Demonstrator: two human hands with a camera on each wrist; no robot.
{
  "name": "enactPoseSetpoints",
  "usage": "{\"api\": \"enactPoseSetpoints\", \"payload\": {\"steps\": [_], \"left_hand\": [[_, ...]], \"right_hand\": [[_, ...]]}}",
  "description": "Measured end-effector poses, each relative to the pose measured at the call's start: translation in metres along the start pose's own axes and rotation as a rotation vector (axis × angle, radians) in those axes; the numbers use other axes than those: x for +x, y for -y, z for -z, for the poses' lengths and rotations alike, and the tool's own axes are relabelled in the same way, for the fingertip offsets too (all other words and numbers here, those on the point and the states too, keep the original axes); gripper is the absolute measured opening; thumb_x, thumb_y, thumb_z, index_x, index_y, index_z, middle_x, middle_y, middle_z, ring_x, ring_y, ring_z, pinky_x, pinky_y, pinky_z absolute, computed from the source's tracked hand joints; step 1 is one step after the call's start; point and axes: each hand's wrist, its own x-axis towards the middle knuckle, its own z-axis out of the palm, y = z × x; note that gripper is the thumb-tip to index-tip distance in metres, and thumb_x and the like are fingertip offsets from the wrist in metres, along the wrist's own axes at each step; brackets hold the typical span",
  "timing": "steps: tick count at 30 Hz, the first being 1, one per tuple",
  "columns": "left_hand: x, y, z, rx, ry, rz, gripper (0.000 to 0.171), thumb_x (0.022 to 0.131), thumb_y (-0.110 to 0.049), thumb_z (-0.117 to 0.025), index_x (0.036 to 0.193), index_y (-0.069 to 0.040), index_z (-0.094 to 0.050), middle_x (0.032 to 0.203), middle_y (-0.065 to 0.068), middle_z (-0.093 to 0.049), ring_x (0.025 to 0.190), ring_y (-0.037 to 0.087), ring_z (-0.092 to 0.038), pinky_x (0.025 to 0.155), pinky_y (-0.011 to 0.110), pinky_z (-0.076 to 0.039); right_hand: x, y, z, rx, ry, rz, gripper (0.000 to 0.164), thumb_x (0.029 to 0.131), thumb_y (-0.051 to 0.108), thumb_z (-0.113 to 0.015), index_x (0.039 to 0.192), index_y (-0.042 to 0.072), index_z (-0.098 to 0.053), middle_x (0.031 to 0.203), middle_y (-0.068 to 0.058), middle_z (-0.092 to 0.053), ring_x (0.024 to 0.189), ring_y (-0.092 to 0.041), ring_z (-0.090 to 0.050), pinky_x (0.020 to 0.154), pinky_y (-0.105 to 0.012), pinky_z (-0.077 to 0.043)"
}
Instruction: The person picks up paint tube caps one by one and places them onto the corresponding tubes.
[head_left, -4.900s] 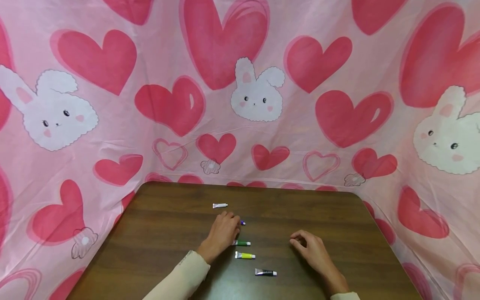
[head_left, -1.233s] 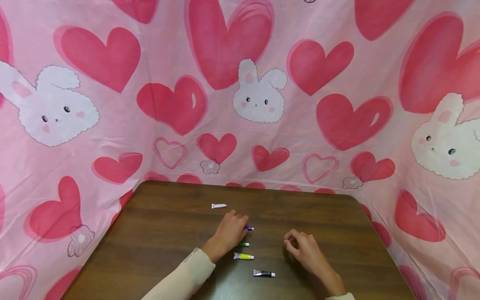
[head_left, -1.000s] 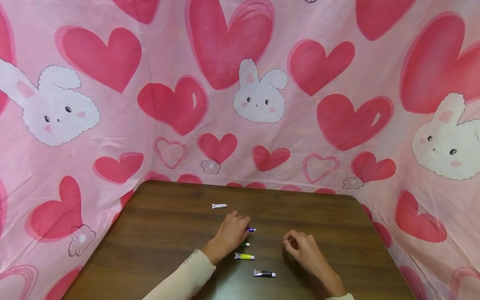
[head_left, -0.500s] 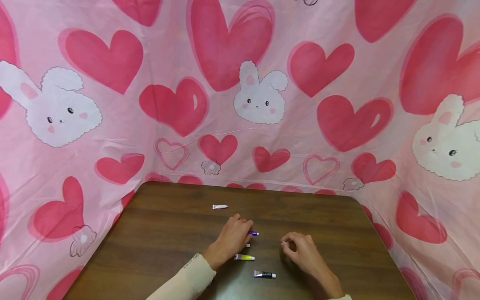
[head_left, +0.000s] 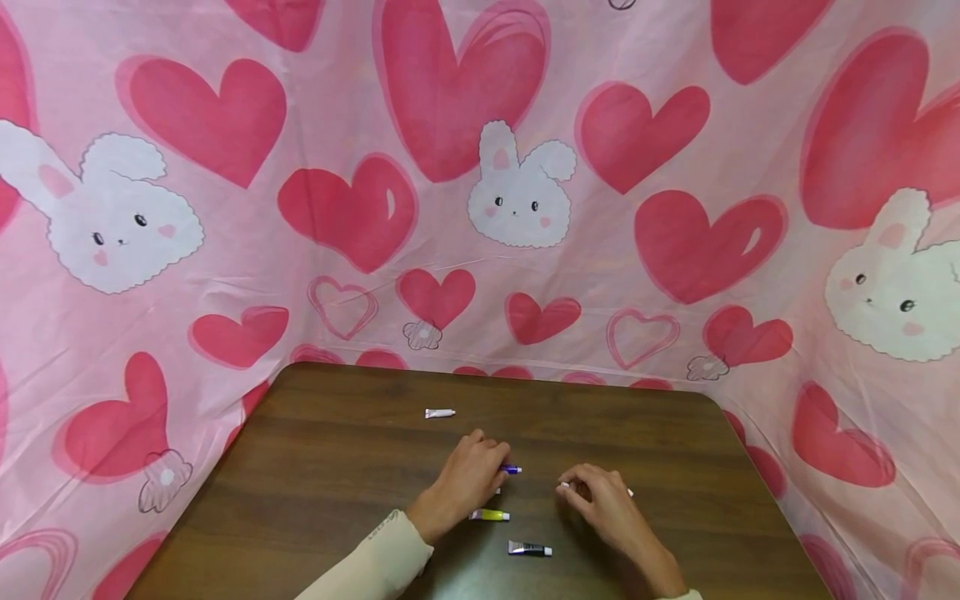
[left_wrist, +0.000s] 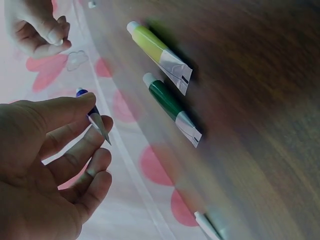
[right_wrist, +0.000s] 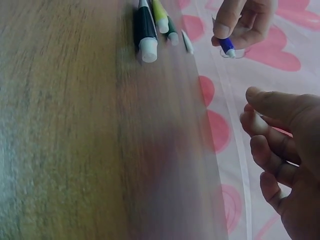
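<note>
Between thumb and fingers, my left hand [head_left: 468,475] pinches a small blue paint tube [left_wrist: 94,112], its white cap pointing toward my right hand. In the left wrist view the tube is held above the table, its crimped silver end by the fingers. My right hand [head_left: 611,500] is a little to the right with loosely curled fingers; in the right wrist view nothing shows in its grasp. Small white spots by that hand in the head view are too small to identify. A green paint tube [left_wrist: 167,100] lies below my left hand, beside a yellow paint tube [left_wrist: 150,45].
Nearest me on the brown wooden table [head_left: 330,467] lies a black paint tube [head_left: 529,549]. A white paint tube [head_left: 439,413] lies farther back. Pink cloth [head_left: 517,275] printed with hearts and rabbits hangs around the table's far and side edges.
My left hand has drawn the blue tube to the right and slightly nearer me, covering more of the green tube. My right hand has shifted a little left. The other tubes stay put.
</note>
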Motion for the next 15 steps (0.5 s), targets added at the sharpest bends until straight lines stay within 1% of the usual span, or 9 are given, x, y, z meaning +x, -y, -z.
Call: {"api": "enactPoseSetpoints", "payload": {"steps": [4, 7, 11, 15], "left_hand": [[0.0007, -0.0018, 0.0011, -0.011, 0.019, 0.006, 0.018, 0.093, -0.027, -0.087, 0.095, -0.019, -0.071, 0.089, -0.006, -0.078, 0.080, 0.014, -0.054, 0.072, 0.027, -0.044], [0.0008, -0.0032, 0.0020, -0.016, 0.024, 0.009, 0.017, 0.093, -0.026, -0.087, 0.095, -0.019, -0.071, 0.089, -0.005, -0.079, 0.080, 0.014, -0.053, 0.072, 0.027, -0.043], [0.0004, -0.0048, 0.0021, -0.013, 0.019, 0.007, 0.017, 0.092, -0.026, -0.087, 0.095, -0.019, -0.072, 0.089, -0.005, -0.079, 0.080, 0.014, -0.054, 0.072, 0.027, -0.043], [-0.0006, -0.0065, 0.0029, -0.012, 0.026, 0.003, 0.018, 0.093, -0.027, -0.087, 0.097, -0.018, -0.072, 0.090, -0.005, -0.078, 0.080, 0.015, -0.053, 0.072, 0.026, -0.044]], "right_hand": [[-0.0001, 0.0010, 0.0021, 0.039, 0.030, -0.036, 0.012, 0.090, 0.009, -0.087, 0.094, 0.017, -0.078, 0.078, 0.019, -0.069, 0.070, 0.009, -0.052, 0.062, -0.020, -0.046], [0.0002, 0.0009, 0.0036, 0.068, 0.045, -0.038, 0.011, 0.090, 0.008, -0.086, 0.096, 0.014, -0.079, 0.080, 0.016, -0.072, 0.071, 0.008, -0.055, 0.062, -0.021, -0.048], [0.0002, 0.0003, 0.0040, 0.068, 0.043, -0.003, 0.012, 0.089, 0.008, -0.087, 0.098, 0.011, -0.080, 0.081, 0.015, -0.073, 0.073, 0.008, -0.055, 0.062, -0.021, -0.047], [-0.0006, 0.0003, 0.0032, 0.033, 0.035, 0.028, 0.014, 0.087, 0.009, -0.089, 0.099, 0.011, -0.081, 0.082, 0.016, -0.073, 0.074, 0.008, -0.055, 0.065, -0.023, -0.046]]}}
